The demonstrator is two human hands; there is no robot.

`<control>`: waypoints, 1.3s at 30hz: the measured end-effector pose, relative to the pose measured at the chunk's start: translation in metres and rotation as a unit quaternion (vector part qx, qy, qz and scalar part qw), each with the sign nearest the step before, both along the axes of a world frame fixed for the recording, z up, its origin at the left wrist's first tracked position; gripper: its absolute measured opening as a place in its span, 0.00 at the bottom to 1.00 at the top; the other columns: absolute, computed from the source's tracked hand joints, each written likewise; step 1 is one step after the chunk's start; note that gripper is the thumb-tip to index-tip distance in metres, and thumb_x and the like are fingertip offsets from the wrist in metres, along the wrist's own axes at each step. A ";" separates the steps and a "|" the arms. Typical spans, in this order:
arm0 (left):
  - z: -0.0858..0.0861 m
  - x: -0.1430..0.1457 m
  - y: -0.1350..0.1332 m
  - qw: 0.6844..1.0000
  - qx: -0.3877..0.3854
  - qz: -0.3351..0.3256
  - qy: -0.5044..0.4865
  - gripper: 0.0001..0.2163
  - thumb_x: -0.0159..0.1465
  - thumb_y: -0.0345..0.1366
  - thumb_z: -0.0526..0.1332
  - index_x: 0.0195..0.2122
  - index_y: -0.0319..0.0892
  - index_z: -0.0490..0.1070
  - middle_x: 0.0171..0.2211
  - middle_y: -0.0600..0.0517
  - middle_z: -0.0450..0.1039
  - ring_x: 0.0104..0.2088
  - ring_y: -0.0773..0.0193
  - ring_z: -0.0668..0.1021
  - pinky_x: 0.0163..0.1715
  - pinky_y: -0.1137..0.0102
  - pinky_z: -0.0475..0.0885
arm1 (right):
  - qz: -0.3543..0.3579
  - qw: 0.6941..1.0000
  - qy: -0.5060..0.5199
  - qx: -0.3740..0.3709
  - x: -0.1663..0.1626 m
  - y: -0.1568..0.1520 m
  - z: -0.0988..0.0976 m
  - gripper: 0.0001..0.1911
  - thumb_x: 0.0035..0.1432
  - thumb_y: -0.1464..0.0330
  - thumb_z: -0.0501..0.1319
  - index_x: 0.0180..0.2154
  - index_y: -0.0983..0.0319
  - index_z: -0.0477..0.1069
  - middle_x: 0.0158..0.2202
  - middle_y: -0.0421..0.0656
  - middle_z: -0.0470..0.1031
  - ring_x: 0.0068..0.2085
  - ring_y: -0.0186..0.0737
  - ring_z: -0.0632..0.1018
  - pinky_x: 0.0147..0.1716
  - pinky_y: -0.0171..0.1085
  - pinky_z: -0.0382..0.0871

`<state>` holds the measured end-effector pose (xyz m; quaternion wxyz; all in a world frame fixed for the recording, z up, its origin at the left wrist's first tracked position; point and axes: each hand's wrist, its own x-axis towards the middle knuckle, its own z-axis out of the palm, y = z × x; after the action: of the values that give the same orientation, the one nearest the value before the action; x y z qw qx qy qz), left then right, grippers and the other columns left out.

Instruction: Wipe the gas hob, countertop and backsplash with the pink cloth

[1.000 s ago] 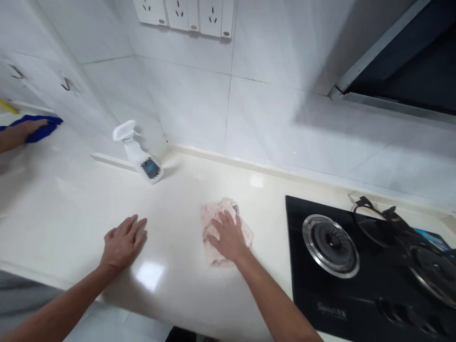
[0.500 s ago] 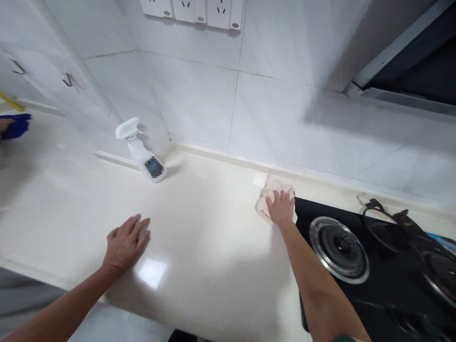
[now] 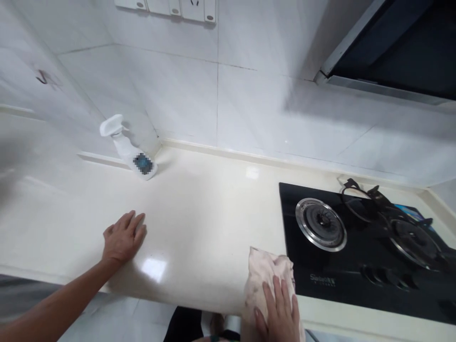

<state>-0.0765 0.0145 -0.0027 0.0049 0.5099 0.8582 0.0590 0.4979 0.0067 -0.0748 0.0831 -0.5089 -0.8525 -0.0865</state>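
Observation:
My left hand [image 3: 123, 236] lies flat on the cream countertop [image 3: 199, 204], fingers stretched out and holding nothing. My right hand [image 3: 280, 311] presses flat on a pale pink cloth [image 3: 265, 268] at the counter's front edge, right beside the left side of the black gas hob [image 3: 359, 247]. The cloth hangs partly over the edge.
A white spray bottle [image 3: 126, 148] leans in the back corner against the tiled wall. Two burners sit on the hob, with a loose black pan support [image 3: 370, 199] at its back. Wall sockets [image 3: 171, 5] are above; a range hood [image 3: 392, 47] hangs at upper right.
My right hand has dragged the cloth from the back of the counter by the hob down to the front edge. The other person's hand with the blue cloth has left the view.

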 end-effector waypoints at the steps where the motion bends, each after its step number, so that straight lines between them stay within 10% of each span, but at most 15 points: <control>1: -0.001 0.000 0.000 1.000 0.001 0.001 0.001 0.25 0.76 0.45 0.45 0.68 0.43 0.68 0.74 0.36 0.61 0.74 0.43 0.62 0.69 0.42 0.58 | 0.001 1.000 -0.003 0.001 0.003 -0.004 -0.004 0.33 0.69 0.46 0.56 0.67 0.56 0.72 0.73 0.55 0.65 0.77 0.64 0.57 0.69 0.66 0.55; 7: -0.005 0.001 -0.002 1.000 0.007 0.009 0.002 0.25 0.76 0.45 0.46 0.67 0.44 0.69 0.74 0.37 0.62 0.74 0.46 0.63 0.69 0.43 0.57 | -0.026 0.999 -0.008 -0.044 -0.036 0.046 0.015 0.31 0.67 0.52 0.57 0.65 0.58 0.73 0.74 0.55 0.63 0.76 0.66 0.58 0.71 0.68 0.51; 19: -0.007 0.006 -0.008 1.000 0.005 0.014 -0.010 0.25 0.75 0.44 0.48 0.67 0.43 0.72 0.73 0.37 0.63 0.74 0.42 0.64 0.69 0.42 0.55 | -0.162 0.975 0.048 -0.142 -0.132 0.309 0.060 0.35 0.72 0.53 0.47 0.71 0.64 0.64 0.76 0.60 0.56 0.76 0.66 0.54 0.72 0.68 0.45; 23: -0.008 0.006 -0.011 1.000 0.011 0.011 -0.014 0.25 0.75 0.46 0.49 0.68 0.46 0.71 0.74 0.39 0.63 0.74 0.44 0.63 0.69 0.42 0.56 | -0.190 0.965 0.047 -0.174 -0.208 0.349 0.078 0.36 0.73 0.56 0.44 0.72 0.71 0.60 0.75 0.68 0.53 0.75 0.74 0.54 0.69 0.75 0.43; 27: -0.011 0.003 -0.013 1.000 0.019 0.010 -0.016 0.25 0.76 0.46 0.48 0.68 0.46 0.72 0.74 0.39 0.63 0.74 0.44 0.64 0.69 0.42 0.56 | -0.079 0.974 0.027 -0.209 -0.310 0.319 0.088 0.35 0.74 0.56 0.46 0.75 0.65 0.56 0.78 0.59 0.51 0.77 0.67 0.51 0.72 0.72 0.36; 32: -0.015 -0.001 -0.015 1.000 0.026 0.007 -0.005 0.24 0.75 0.44 0.48 0.67 0.48 0.72 0.73 0.40 0.65 0.73 0.45 0.65 0.68 0.44 0.58 | 0.190 0.952 0.031 -0.239 -0.396 0.205 0.091 0.37 0.74 0.50 0.51 0.75 0.62 0.58 0.79 0.55 0.49 0.78 0.65 0.47 0.74 0.69 0.34; 39: -0.011 -0.004 -0.015 1.000 0.019 0.001 0.018 0.25 0.74 0.40 0.46 0.67 0.46 0.73 0.72 0.39 0.66 0.72 0.45 0.67 0.67 0.46 0.59 | 0.380 0.877 0.113 -0.271 -0.332 0.083 0.079 0.34 0.72 0.47 0.57 0.70 0.58 0.64 0.77 0.49 0.56 0.79 0.57 0.48 0.77 0.64 0.40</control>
<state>-0.0801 -0.0001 -0.0139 -0.0205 0.5100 0.8573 0.0663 0.1661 0.0899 0.0044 0.0643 -0.1549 -0.9550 0.2447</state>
